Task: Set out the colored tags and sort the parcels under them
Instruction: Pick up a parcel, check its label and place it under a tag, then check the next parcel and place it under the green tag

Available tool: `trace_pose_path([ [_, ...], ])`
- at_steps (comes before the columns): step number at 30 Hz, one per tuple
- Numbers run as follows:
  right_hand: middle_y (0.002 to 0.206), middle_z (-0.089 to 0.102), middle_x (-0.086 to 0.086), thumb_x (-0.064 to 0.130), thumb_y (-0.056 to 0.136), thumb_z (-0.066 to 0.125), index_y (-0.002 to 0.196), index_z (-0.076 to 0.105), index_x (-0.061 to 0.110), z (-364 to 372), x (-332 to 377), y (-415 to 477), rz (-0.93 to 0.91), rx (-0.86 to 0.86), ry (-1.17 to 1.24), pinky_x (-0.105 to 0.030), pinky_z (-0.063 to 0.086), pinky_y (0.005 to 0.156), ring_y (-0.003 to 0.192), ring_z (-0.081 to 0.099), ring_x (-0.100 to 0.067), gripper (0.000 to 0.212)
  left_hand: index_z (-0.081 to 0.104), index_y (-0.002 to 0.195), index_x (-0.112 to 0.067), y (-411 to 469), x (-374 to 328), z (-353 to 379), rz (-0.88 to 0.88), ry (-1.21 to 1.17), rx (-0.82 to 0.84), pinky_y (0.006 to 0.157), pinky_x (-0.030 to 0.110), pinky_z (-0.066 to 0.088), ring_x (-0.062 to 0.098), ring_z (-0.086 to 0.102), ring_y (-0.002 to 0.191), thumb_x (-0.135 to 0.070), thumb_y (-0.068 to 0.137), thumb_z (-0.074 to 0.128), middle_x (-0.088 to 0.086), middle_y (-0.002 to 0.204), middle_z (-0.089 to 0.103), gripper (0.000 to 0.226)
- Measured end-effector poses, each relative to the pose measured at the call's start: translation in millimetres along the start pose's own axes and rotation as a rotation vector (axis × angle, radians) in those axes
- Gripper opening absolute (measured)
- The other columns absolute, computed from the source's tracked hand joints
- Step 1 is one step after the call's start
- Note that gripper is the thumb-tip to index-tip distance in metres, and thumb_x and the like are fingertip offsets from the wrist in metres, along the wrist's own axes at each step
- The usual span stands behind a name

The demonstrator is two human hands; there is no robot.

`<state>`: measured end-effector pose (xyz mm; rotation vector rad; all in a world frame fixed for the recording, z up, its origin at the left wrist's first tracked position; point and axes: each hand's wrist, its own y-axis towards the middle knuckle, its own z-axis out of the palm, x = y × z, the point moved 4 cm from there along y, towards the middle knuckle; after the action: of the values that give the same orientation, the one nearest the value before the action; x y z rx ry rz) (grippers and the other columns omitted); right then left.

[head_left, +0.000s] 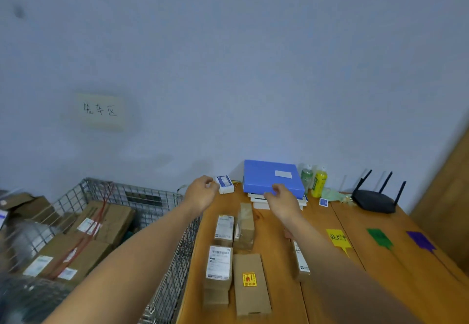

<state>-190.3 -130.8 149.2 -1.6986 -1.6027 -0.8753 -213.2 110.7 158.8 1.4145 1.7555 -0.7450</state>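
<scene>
Three colored tags lie on the right of the wooden table [330, 285]: a yellow tag [337, 238], a green tag [379, 238] and a purple tag [421, 241]. Several brown parcels lie on the table's left, among them a labelled parcel [219, 265], a parcel with a yellow sticker [250, 283] and a parcel [300, 264] partly under my right forearm. My left hand [201, 193] pinches a small white and blue box [224, 184] at the far left edge. My right hand [283, 201] holds the front edge of a blue flat box [271, 175] on a stack of books.
A wire cage cart [162, 260] stands left of the table and holds large cardboard boxes [101, 224]. At the table's back stand two bottles [318, 182] and a black router [374, 200]. A handwritten paper sign [101, 110] hangs on the wall.
</scene>
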Motion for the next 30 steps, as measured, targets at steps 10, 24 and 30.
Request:
trace_pose_path([
  [10, 0.157, 0.041, -0.005, 0.029, 0.102, 0.051, 0.152, 0.040, 0.013, 7.3, 44.8, -19.2, -0.067, 0.001, -0.083, -0.038, 0.035, 0.113, 0.143, 0.039, -0.025, 0.054, 0.050, 0.148, -0.011, -9.5, 26.5, -37.9, 0.005, 0.136, 0.028, 0.111, 0.041, 0.041, 0.030, 0.049, 0.138, -0.040, 0.105, 0.049, 0.010, 0.154, 0.050, 0.053],
  [24, 0.151, 0.049, -0.003, 0.031, 0.100, 0.056, 0.148, 0.045, 0.017, 45.6, 7.4, -33.2, 0.037, 0.015, -0.085, -0.037, 0.041, 0.107, 0.136, 0.047, -0.025, 0.051, 0.051, 0.147, -0.011, -5.1, 77.0, -21.1, -0.044, 0.127, 0.102, 0.110, 0.044, 0.043, 0.030, 0.052, 0.135, -0.041, 0.104, 0.050, 0.012, 0.149, 0.055, 0.053],
  [30, 0.153, 0.047, -0.004, 0.028, 0.101, 0.054, 0.150, 0.042, 0.015, 63.9, -1.8, -21.3, 0.075, 0.063, -0.091, -0.033, 0.040, 0.102, 0.135, 0.048, -0.024, 0.052, 0.052, 0.146, -0.009, 11.5, 93.6, 0.5, -0.076, 0.093, 0.152, 0.111, 0.045, 0.044, 0.030, 0.054, 0.134, -0.040, 0.106, 0.048, 0.011, 0.148, 0.056, 0.051],
])
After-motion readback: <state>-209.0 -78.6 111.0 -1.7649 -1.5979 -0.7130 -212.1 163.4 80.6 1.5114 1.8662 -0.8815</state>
